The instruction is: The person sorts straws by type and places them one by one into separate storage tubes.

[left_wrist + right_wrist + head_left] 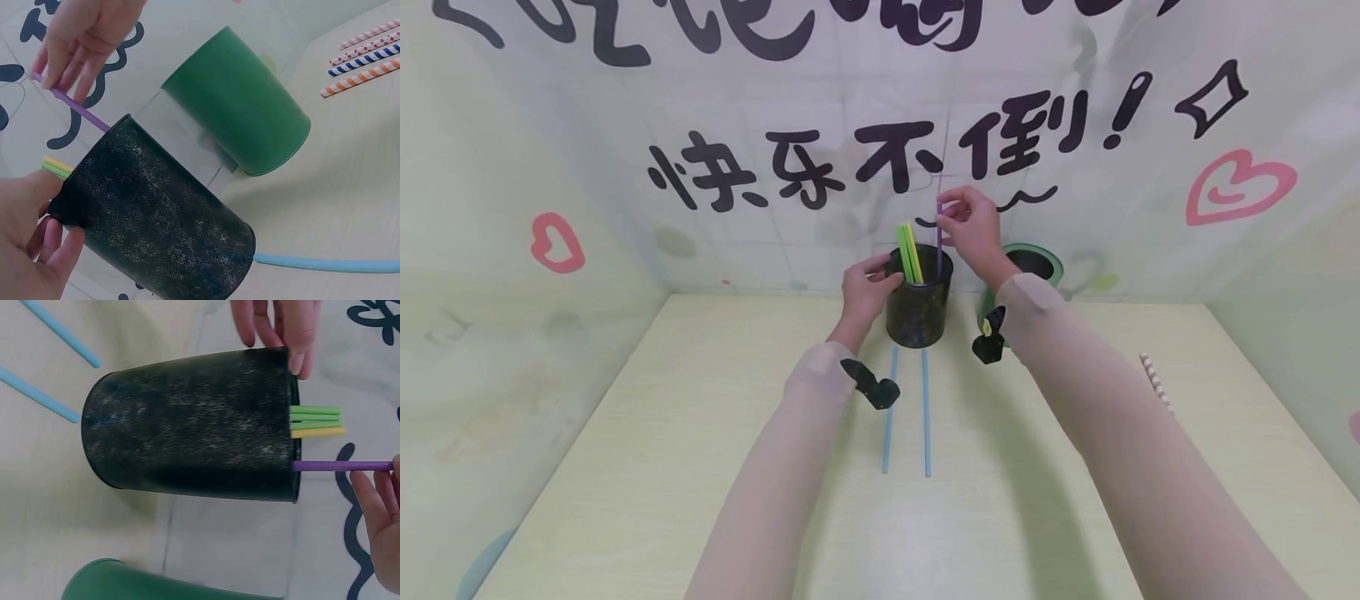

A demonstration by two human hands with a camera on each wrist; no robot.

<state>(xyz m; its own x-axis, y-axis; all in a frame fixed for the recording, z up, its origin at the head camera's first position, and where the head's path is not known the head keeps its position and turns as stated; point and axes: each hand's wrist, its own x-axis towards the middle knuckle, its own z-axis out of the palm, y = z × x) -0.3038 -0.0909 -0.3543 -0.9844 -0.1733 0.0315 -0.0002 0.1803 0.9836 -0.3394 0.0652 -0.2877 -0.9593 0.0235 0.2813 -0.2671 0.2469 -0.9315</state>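
A black speckled cup [916, 318] stands upright on the table near the back wall. At its left side, my left hand [863, 292] grips the rim between thumb and fingers. My right hand [976, 229] pinches a purple straw [344, 465] near its top, above the cup's right side. The straw's lower part is inside the cup, and its bottom end is hidden. Several green straws [315, 410] and a yellow straw [319, 432] lean in the same cup with their tops above the rim.
A green cup [244, 106] stands right of the black one, partly behind my right forearm in the head view. Two light blue straws [927, 417] lie on the table in front. Several striped straws [362, 59] lie at the right. A printed cloth [805, 92] hangs behind.
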